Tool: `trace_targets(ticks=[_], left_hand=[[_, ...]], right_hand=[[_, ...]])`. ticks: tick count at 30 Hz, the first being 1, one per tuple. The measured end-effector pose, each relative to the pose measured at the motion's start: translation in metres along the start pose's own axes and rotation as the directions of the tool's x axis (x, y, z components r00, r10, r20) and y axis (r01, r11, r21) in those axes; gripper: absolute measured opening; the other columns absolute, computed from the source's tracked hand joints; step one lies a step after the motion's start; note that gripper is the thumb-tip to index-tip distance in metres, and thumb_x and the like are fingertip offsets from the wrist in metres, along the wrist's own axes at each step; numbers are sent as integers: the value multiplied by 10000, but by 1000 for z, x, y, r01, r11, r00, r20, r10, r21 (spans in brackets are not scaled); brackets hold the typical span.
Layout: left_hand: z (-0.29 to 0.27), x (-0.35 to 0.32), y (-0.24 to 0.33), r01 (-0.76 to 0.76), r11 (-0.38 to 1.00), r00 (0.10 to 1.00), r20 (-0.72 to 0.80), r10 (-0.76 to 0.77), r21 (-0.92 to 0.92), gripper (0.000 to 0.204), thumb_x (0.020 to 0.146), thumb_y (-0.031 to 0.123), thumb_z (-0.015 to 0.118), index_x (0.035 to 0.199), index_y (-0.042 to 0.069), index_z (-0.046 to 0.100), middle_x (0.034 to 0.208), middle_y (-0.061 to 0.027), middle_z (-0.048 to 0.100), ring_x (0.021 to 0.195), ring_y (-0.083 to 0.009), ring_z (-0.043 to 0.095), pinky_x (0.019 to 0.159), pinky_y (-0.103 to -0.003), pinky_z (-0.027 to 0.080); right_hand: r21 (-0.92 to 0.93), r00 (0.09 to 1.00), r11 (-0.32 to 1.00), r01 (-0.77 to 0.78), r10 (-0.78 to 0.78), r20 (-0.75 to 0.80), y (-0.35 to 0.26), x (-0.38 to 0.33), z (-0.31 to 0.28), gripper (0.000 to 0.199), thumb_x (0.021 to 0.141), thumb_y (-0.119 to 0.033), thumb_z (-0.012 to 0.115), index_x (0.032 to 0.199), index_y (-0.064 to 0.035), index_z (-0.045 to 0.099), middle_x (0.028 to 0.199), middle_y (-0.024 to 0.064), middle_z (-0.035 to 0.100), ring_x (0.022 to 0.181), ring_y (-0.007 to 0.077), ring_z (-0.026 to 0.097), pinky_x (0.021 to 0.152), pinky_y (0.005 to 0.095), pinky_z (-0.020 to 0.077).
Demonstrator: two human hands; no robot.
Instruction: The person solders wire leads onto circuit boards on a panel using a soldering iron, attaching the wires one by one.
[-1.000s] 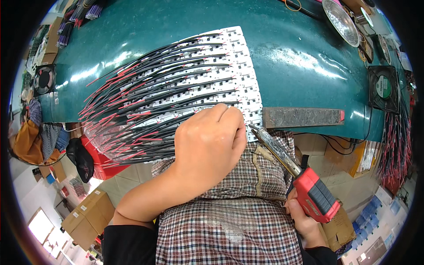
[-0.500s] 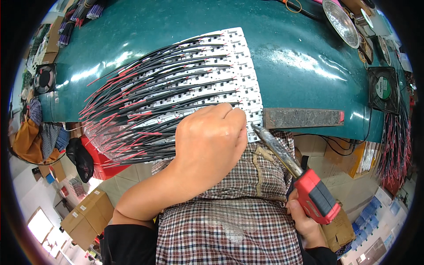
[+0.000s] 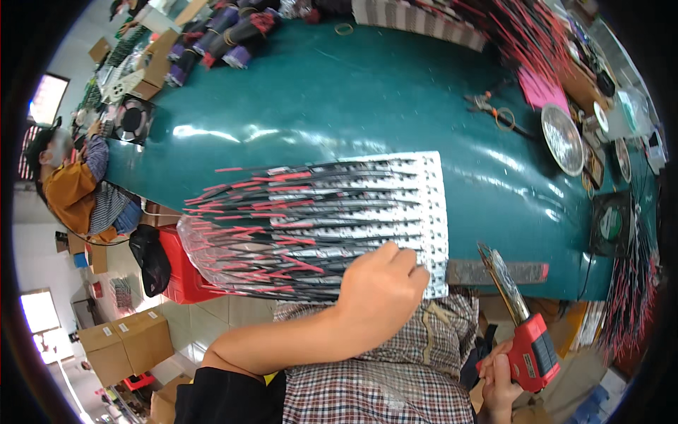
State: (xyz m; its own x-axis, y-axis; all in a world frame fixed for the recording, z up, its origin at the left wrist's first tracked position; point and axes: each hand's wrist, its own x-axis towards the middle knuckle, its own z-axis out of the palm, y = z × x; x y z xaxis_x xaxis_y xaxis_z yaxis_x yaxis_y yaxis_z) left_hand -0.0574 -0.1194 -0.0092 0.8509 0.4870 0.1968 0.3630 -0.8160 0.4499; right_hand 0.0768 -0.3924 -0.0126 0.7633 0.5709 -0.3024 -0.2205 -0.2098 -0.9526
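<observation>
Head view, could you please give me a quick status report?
Left hand pressing the white strip panel. Right hand gripping red soldering tool, tip off panel. Nothing between.

Ahead of my left hand (image 3: 378,290) the white strips with red and black wires (image 3: 318,219) cover the near table edge. Beyond them the green tabletop (image 3: 339,106) lies open. My right hand (image 3: 501,374) has the grey pad (image 3: 494,272) and fan (image 3: 611,222) ahead.
</observation>
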Motion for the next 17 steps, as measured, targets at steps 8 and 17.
trace_targets(ticks=[8,17], left_hand=[[-67,64,-81,39,981,996,-89,-22,192,80,797,159,726,812,80,717,837,-108,658,815,-313,652,741,-426,530],[-127,175,-269,482,819,738,-648,-187,312,129,841,195,652,841,90,728,844,-143,717,803,-342,693,729,-480,545]], right_hand=[[-131,995,987,95,-93,23,-45,12,33,92,940,32,603,1021,4,570,687,19,534,495,71,437,479,222,388],[-43,996,998,34,-38,-79,-49,14,39,85,950,-35,632,893,-20,570,635,26,506,508,93,458,496,244,402]])
